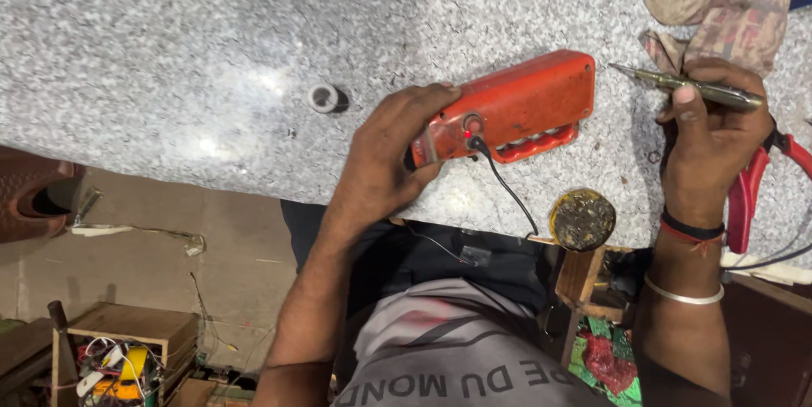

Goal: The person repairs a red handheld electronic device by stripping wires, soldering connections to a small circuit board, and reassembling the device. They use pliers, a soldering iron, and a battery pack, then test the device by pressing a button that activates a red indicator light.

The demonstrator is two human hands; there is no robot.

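My left hand (391, 153) grips the near end of a red plastic device (516, 107) lying on the speckled granite counter (169, 60). A small red light glows on the device's end, and a black wire (507, 191) plugs in beside it and runs toward me. My right hand (710, 149) holds a soldering iron (689, 85) with a metal shaft, its tip pointing left toward the device's far right corner, a short gap away. Bands and a bangle circle my right wrist.
A round tin of dark paste (582, 219) sits at the counter's near edge. Red-handled pliers (753, 187) lie under my right hand. A crumpled cloth (727, 1) lies at the back right. A small grey ring (323, 98) rests mid-counter. Below left stands a wooden crate of parts (118, 356).
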